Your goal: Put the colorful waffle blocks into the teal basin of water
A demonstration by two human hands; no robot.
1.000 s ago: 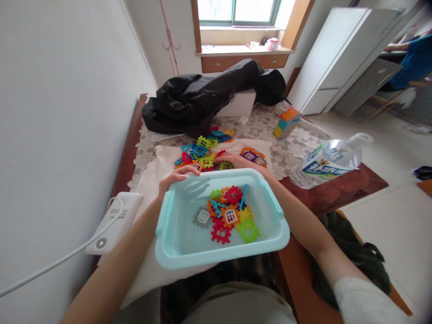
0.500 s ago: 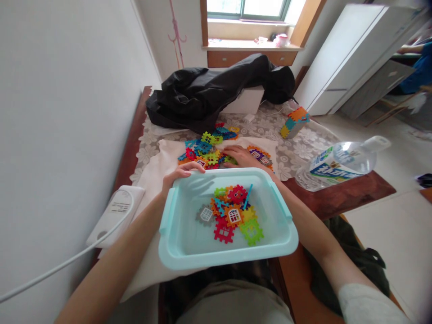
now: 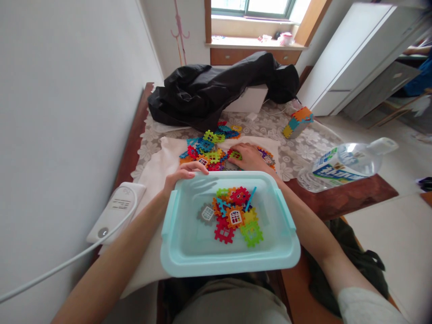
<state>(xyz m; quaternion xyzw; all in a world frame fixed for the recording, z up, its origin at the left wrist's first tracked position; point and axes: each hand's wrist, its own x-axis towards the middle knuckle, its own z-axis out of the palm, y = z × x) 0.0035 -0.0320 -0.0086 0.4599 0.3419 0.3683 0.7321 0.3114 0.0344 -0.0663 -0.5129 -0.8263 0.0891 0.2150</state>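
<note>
A pale turquoise plastic bin (image 3: 175, 263) is tilted toward me, several interlocking plastic tiles inside. My left hand (image 3: 185, 174) is closed on its far left rim, thumb and fingers over the edge. Among the bin's tiles are a red tile (image 3: 224, 230), an orange window tile (image 3: 235, 217), a grey window tile (image 3: 207, 213) and a thin blue stick (image 3: 250, 198). Beyond the bin, my right hand (image 3: 251, 157) reaches into a loose pile of tiles (image 3: 206, 145). Its thumb and fingers close around a green tile (image 3: 235, 155); the bin's rim hides part of the pile.
A large clear bottle (image 3: 347, 164) lies at the table's right edge. Behind it stands a small tile-built box (image 3: 299, 122). Black sheeting (image 3: 216, 87) covers things at the back. To the left, a white device with a cable (image 3: 116, 209) rests by the wall.
My right hand has shifted slightly right, its fingers now curled around a green tile where they lay stretched over the pile. The left hand keeps its hold on the bin.
</note>
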